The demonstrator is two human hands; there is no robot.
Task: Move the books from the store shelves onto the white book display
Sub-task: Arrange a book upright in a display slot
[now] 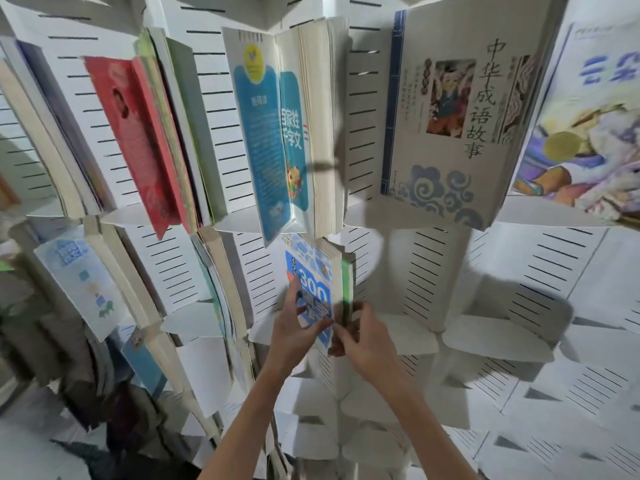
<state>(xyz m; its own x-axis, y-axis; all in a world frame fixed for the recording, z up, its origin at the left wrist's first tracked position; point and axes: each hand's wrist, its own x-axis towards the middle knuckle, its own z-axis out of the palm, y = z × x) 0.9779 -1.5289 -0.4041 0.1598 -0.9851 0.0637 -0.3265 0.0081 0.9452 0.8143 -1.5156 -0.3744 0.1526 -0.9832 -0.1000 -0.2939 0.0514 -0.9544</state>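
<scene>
A white slotted book display (429, 282) fills the view, with several books in its pockets. In the middle of the second tier stands a blue book marked "300" (313, 282), its cover facing left. My left hand (292, 332) grips its lower cover, thumb on the front. Just right of it a thin green-spined book (347, 289) stands upright, and my right hand (363, 336) pinches its bottom edge. Both books sit in the same pocket, touching.
The upper tier holds a red book (145, 140), a blue-and-white book with its cover open (273, 133), and a large grey book with black characters (460, 109). A light blue book (83, 282) leans at the lower left. Pockets at the lower right (495, 337) hold nothing.
</scene>
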